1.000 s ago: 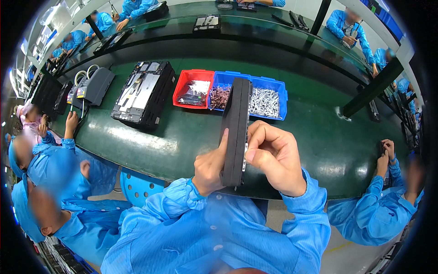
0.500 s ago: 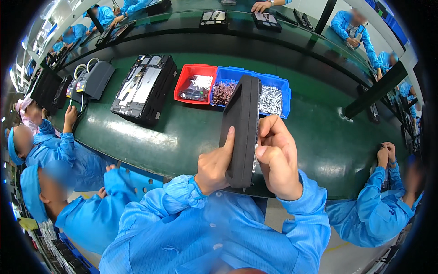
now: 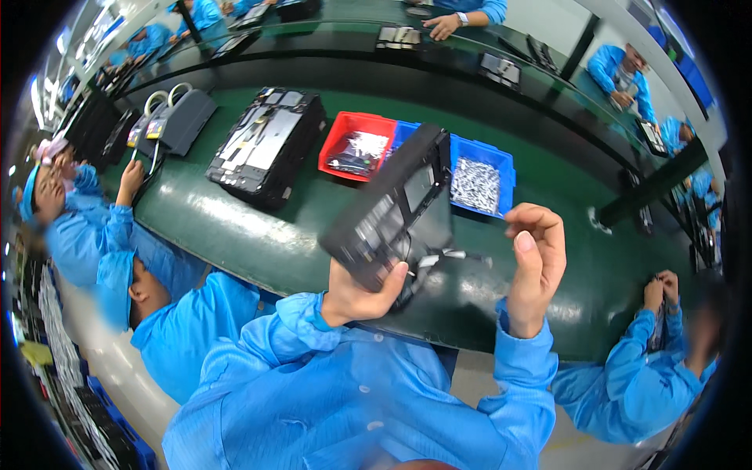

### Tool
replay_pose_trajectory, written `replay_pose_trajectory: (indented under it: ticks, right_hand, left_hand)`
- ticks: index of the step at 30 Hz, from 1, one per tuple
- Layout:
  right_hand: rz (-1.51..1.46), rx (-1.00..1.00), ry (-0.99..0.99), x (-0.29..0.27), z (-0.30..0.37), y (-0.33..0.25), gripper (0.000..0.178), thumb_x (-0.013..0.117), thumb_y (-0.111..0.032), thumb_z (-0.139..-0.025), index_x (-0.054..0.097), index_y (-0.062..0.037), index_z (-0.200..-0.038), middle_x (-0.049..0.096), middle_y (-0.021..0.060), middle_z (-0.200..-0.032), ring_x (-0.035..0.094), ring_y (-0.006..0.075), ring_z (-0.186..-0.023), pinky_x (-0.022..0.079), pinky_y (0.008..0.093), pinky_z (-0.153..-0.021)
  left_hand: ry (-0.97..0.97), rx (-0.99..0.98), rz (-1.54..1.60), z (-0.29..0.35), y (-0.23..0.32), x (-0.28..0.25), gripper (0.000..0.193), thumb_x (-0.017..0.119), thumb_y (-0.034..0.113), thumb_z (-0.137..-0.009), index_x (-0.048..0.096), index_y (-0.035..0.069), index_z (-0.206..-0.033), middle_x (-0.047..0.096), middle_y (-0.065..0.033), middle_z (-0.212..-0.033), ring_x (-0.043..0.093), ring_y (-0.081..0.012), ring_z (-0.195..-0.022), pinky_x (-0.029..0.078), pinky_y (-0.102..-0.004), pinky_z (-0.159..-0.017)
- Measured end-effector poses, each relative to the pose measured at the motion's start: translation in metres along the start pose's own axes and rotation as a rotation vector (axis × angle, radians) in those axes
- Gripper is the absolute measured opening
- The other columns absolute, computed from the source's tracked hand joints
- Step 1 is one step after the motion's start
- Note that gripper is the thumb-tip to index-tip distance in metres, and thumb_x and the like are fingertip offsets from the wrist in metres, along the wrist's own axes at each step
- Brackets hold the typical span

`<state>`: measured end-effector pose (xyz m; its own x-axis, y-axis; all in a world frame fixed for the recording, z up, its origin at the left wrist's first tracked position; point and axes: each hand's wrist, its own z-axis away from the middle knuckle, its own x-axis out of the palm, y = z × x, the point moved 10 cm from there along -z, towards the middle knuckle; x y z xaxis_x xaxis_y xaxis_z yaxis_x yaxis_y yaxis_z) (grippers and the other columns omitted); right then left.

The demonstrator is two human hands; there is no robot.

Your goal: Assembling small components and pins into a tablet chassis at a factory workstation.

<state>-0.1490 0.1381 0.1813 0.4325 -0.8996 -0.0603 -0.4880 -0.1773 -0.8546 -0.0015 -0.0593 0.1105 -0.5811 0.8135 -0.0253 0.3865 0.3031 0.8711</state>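
A black rectangular device housing (image 3: 388, 211) is tilted over the near part of the bench, its inner side with metal plates and components partly facing right. My left hand (image 3: 362, 294) grips its lower end, thumb across the edge. A blurred dark and white cable (image 3: 450, 254) hangs from the housing toward the right. Apart from the housing, my right hand (image 3: 539, 254) is raised with fingers curled and thumb separate; nothing shows between them. Behind the housing stand a red bin (image 3: 358, 125) with white pieces and a dark packet, and a blue bin (image 3: 503, 184) full of small silvery parts.
A stack of similar black housings (image 3: 270, 149) stands left of the bins on the green bench (image 3: 227, 227). Grey boxes with cables (image 3: 182, 125) are farther left. Co-workers sit at both sides, a worker's hand (image 3: 442, 27) is across the bench, and a dark post (image 3: 650, 184) rises at right.
The housing has turned from nearly edge-on to a slant, showing its inner parts and loose cable. My right hand has come off it and moved right. My left hand still holds it.
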Motion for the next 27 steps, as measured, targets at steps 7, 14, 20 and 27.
replay_pose_trajectory:
  ticks: [7, 14, 20, 27]
  right_hand:
    - [-0.244, 0.594, -0.578, 0.055, 0.081, 0.077, 0.052, 0.062, -0.025, -0.103, 0.050, 0.0044, -0.144, 0.062, 0.0108, -0.132, 0.059, 0.0187, -0.119, 0.045, 0.0332, -0.103]
    - [-0.437, 0.610, 0.016, 0.040, 0.066, 0.096, 0.043, 0.059, -0.023, -0.105, 0.052, 0.0043, -0.137, 0.066, 0.0137, -0.127, 0.065, 0.0193, -0.109, 0.050, 0.0324, -0.099]
    - [-0.380, 0.636, -0.354, 0.074, 0.067, 0.093, 0.046, 0.051, -0.029, -0.109, 0.047, 0.0022, -0.143, 0.071, 0.0166, -0.113, 0.069, 0.0167, -0.085, 0.050, 0.0247, -0.068]
    - [-0.106, 0.677, -0.276, 0.018, 0.061, 0.127, 0.037, 0.049, -0.033, -0.110, 0.065, 0.0002, -0.115, 0.072, 0.0100, -0.088, 0.061, 0.0089, -0.066, 0.041, 0.0199, -0.054]
  left_hand:
    - [-0.215, -0.731, 0.626, 0.004, -0.061, -0.002, 0.053, 0.069, 0.027, -0.095, 0.055, -0.001, -0.136, 0.068, -0.0098, -0.117, 0.066, -0.0174, -0.103, 0.053, -0.0342, -0.090]
    - [-0.351, -0.681, 1.146, 0.031, -0.058, 0.019, 0.076, 0.067, 0.046, -0.098, 0.040, 0.001, -0.153, 0.057, -0.0094, -0.145, 0.057, -0.0228, -0.131, 0.047, -0.0420, -0.110]
    - [0.129, -0.667, 0.829, 0.007, -0.077, -0.042, 0.038, 0.066, 0.010, -0.099, 0.054, -0.003, -0.132, 0.068, -0.0183, -0.126, 0.071, -0.0275, -0.108, 0.061, -0.0429, -0.089]
    - [0.488, -0.321, 0.503, -0.070, -0.066, -0.243, 0.018, 0.060, 0.018, -0.098, 0.064, 0.003, -0.105, 0.072, -0.0099, -0.106, 0.071, -0.0251, -0.100, 0.058, -0.0401, -0.090]
